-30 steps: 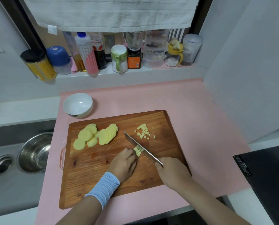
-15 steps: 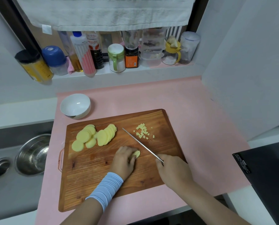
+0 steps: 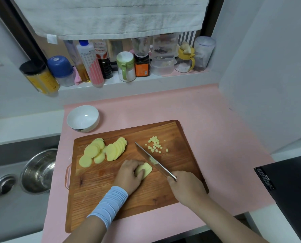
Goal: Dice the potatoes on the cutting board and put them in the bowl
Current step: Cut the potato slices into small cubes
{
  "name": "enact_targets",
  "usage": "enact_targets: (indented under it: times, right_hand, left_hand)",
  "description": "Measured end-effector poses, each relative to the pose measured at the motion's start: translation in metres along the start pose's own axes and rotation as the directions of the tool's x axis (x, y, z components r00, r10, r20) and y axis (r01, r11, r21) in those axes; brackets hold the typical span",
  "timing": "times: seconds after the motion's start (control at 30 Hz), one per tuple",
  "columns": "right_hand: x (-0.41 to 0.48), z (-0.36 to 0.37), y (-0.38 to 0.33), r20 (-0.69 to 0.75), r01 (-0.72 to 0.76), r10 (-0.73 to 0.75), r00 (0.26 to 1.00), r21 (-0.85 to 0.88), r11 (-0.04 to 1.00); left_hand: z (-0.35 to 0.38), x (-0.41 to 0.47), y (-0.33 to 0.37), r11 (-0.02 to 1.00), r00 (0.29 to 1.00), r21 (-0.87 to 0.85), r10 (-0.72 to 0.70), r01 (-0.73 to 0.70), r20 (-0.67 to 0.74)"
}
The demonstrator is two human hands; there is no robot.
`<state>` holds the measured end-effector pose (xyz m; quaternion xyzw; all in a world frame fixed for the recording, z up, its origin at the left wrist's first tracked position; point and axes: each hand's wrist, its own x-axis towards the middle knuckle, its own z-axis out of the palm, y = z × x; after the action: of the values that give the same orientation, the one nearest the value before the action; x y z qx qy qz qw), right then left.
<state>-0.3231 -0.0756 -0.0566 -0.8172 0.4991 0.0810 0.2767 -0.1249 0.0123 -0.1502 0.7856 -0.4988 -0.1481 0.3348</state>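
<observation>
Head view looks down on a brown wooden cutting board (image 3: 100, 199) that lies on a pink mat (image 3: 216, 137) on the counter. The left hand (image 3: 128, 174), with a light blue ribbed wristband (image 3: 109, 206) on the wrist, rests on the board near its middle. Its fingers are curled over a small stack of pale yellow potato slices (image 3: 145, 170) and press it down on the wood. The right hand (image 3: 186, 186) is closed round the handle of a steel kitchen knife (image 3: 151, 160); the handle itself is hidden inside the fist. The blade runs away from this hand toward the far side of the board, and it meets the right end of the small stack, just beside the left fingertips. A bit of potato sticks to the blade.

At the far left part of the board lies a bigger heap of round potato slices (image 3: 102, 151), overlapping each other. To the right of the knife tip there is a little scatter of potato cubes (image 3: 155, 144), apart from the blade. A white round ceramic bowl (image 3: 79, 116) stands on the mat just beyond the far left corner of the board; its inside shows plain white.

A shiny steel basin (image 3: 39, 171) stands in the sink at the left. Bottles and jars (image 3: 125, 67) stand in a row on the ledge behind, below a white hanging towel (image 3: 111, 14).
</observation>
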Motion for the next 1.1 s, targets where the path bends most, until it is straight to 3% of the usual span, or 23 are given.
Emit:
enact_targets:
  times: [0.23, 0.37, 0.47, 0.57, 0.77, 1.1]
  right_hand:
    - [0.003, 0.002, -0.001, 0.038, 0.016, -0.017, 0.999, 0.032, 0.999]
    - [0.003, 0.003, -0.001, 0.053, 0.016, -0.018, 0.998, 0.034, 0.999]
    - [0.002, 0.001, -0.003, 0.038, 0.034, -0.034, 0.999, 0.007, 0.999]
    - [-0.001, 0.0, -0.006, 0.006, 0.048, -0.048, 0.999, -0.046, 0.998]
    - [-0.018, 0.009, -0.013, -0.073, 0.115, -0.121, 0.99, -0.08, 0.99]
    - [-0.023, 0.017, -0.013, -0.061, 0.087, -0.093, 0.994, -0.092, 0.992]
  left_hand:
    - [0.004, -0.016, -0.014, 0.995, 0.994, 0.026, 0.092, -0.093, 0.06]
    - [0.008, -0.022, -0.013, 0.993, 0.993, 0.04, 0.111, -0.112, 0.025]
    - [0.007, -0.018, -0.009, 0.962, 0.969, 0.115, 0.249, -0.247, 0.001]
    - [0.006, -0.009, -0.003, 0.911, 0.93, 0.186, 0.36, -0.367, 0.073]
    - [0.007, 0.001, -0.001, 0.909, 0.937, 0.237, 0.314, -0.343, 0.151]
    - [0.013, -0.006, -0.003, 0.928, 0.947, 0.19, 0.318, -0.321, 0.047]
